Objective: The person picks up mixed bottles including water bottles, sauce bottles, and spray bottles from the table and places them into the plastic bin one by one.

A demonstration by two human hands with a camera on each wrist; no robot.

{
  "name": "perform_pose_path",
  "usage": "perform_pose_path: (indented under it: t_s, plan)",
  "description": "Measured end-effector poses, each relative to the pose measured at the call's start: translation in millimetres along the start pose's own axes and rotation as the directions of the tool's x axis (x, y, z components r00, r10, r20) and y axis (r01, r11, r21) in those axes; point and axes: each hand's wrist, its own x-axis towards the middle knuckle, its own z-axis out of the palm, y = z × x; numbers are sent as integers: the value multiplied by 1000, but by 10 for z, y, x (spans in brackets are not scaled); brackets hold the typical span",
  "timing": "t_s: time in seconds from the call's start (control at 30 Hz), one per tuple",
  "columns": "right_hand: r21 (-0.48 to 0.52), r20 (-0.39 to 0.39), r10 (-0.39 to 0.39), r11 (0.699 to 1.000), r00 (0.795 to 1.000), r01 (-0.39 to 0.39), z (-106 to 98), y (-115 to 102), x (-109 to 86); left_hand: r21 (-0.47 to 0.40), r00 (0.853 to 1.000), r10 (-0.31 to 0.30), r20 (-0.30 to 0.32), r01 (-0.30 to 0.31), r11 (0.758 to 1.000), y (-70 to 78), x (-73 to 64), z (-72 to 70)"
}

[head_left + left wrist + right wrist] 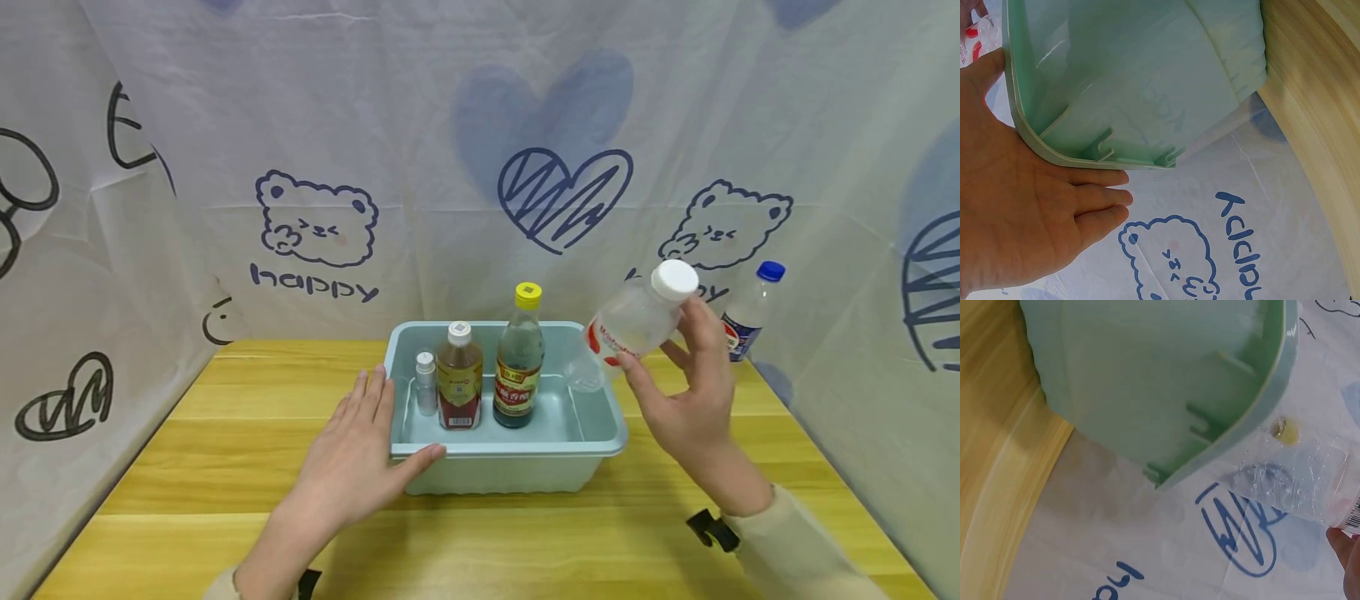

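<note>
A pale blue-green plastic bin [502, 477] stands on the table. My left hand [347, 462] rests on its front left corner, fingers straight along the left rim and thumb over the front rim; the left wrist view shows the palm [1016, 206] against the rim. My right hand [699, 400] grips a clear plastic bottle [636, 321] with a white cap and red print. It tilts, cap up to the right, its base above the bin's right part. Inside the bin are a small clear bottle [426, 387], a brown-red sauce bottle [460, 383] and a yellow-capped glass bottle [519, 358].
A blue-capped bottle [742, 312] with a dark blue label stands behind my right hand, partly hidden by it. The wooden table [262, 425] extends to both sides of the bin. A white printed cloth [420, 167] hangs behind and at the sides.
</note>
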Motion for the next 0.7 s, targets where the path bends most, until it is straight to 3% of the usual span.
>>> perform_pose_path:
  t_s: [0.43,0.7]
  plan:
    - [27,104,0,1000,995,-3,190,-49,-152,16,1000,0,-1,1,1000,-10,3,10]
    - [96,144,-26,995,989,12,345,-76,-198,27,1000,9,-6,-9,1000,-10,2,13]
